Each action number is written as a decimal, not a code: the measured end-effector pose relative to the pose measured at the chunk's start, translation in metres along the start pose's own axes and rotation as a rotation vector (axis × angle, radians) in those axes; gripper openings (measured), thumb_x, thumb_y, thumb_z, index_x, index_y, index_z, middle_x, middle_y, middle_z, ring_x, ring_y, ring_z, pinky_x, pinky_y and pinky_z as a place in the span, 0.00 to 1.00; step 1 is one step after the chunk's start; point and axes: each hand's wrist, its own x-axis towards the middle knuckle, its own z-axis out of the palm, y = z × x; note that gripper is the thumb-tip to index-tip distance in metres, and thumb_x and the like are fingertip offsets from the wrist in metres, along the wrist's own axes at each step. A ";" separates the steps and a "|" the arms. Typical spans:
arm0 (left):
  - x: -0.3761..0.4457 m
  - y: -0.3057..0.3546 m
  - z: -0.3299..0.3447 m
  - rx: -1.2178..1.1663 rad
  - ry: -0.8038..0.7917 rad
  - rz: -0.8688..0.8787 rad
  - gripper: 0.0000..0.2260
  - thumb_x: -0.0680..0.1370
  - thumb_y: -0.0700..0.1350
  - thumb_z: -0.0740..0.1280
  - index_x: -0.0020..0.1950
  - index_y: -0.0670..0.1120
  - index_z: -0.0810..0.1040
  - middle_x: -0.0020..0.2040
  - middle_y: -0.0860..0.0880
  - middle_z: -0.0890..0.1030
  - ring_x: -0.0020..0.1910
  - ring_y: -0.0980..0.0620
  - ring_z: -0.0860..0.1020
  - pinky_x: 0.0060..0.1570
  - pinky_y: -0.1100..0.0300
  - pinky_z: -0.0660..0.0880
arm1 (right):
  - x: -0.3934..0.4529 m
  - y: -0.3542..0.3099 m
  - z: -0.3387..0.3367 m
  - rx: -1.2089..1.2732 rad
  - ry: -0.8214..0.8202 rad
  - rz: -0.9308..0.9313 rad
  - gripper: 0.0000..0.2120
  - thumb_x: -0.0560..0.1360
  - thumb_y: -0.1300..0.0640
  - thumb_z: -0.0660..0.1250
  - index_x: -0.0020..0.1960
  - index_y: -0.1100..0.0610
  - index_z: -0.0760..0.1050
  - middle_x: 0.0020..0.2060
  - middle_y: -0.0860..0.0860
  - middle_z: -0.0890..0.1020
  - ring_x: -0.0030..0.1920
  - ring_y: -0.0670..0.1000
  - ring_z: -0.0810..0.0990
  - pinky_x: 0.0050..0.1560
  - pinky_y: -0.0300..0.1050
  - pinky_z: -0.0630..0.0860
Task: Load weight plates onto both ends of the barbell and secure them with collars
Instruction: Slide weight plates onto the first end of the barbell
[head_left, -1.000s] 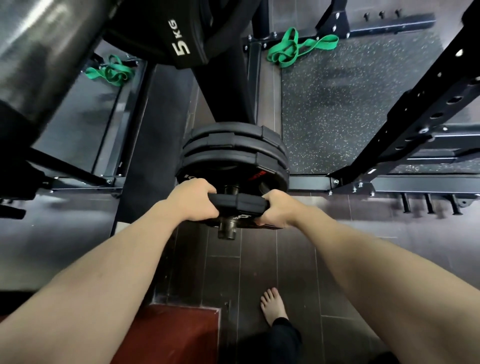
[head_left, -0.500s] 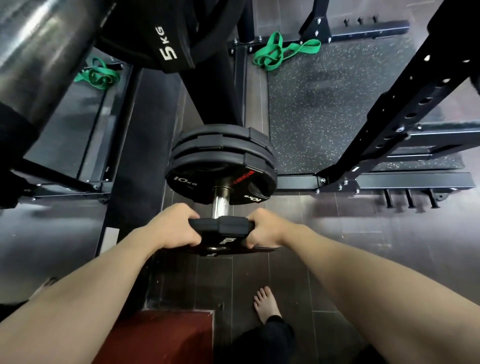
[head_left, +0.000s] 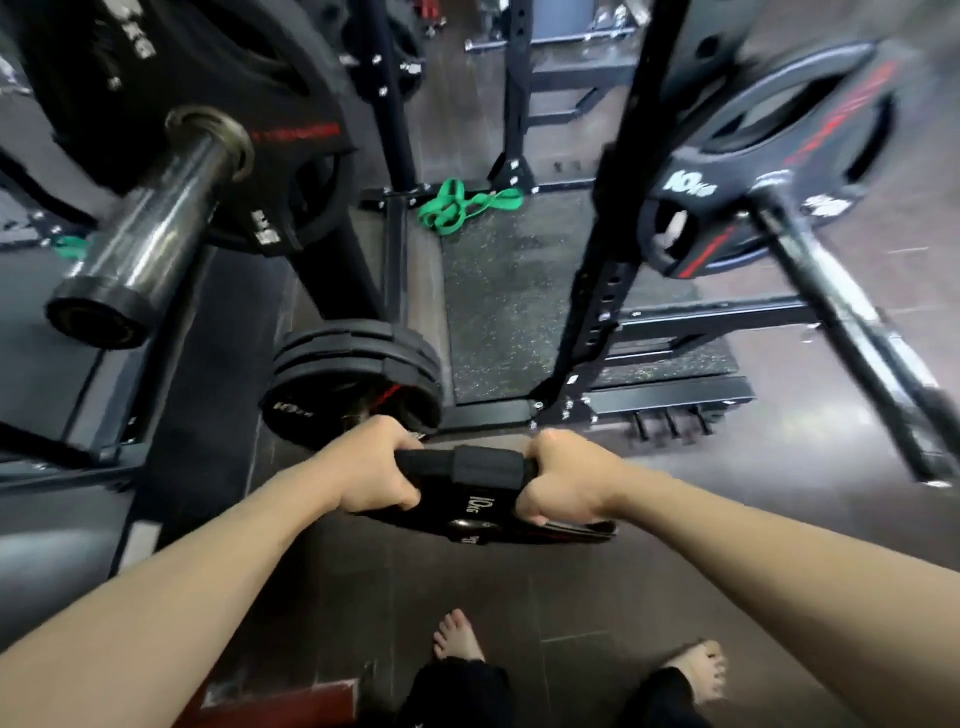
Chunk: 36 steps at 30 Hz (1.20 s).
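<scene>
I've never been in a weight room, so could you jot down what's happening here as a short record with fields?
Held item: 10 kg plate, off its peg
Left hand: grips the plate's left edge
Right hand: grips the plate's right edge
Storage stack: plates on low peg, behind hands
Barbell sleeve: upper left, one plate on, no collar visible
Floor: green band

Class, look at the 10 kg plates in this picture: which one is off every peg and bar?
The 10 kg plate gripped between both hands, left hand and right hand; the others sit on pegs or bars.
</scene>
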 end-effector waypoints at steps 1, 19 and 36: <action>-0.003 0.022 -0.003 0.016 0.003 0.052 0.06 0.64 0.38 0.74 0.31 0.47 0.79 0.24 0.53 0.74 0.23 0.55 0.73 0.25 0.62 0.67 | -0.023 0.005 -0.012 0.002 0.036 0.020 0.06 0.60 0.60 0.71 0.32 0.60 0.75 0.24 0.50 0.73 0.26 0.50 0.71 0.23 0.38 0.63; -0.014 0.340 0.062 0.014 -0.042 0.617 0.14 0.65 0.55 0.79 0.31 0.47 0.79 0.23 0.58 0.74 0.24 0.60 0.71 0.31 0.63 0.68 | -0.287 0.151 -0.187 0.134 0.248 0.317 0.13 0.68 0.58 0.79 0.46 0.65 0.81 0.33 0.55 0.82 0.30 0.50 0.80 0.30 0.40 0.76; -0.027 0.417 0.105 -0.092 0.280 0.426 0.17 0.67 0.65 0.77 0.27 0.57 0.78 0.21 0.55 0.74 0.22 0.58 0.71 0.28 0.62 0.66 | -0.268 0.246 -0.236 0.148 0.260 0.173 0.10 0.64 0.61 0.80 0.38 0.58 0.78 0.31 0.54 0.80 0.31 0.51 0.75 0.28 0.38 0.70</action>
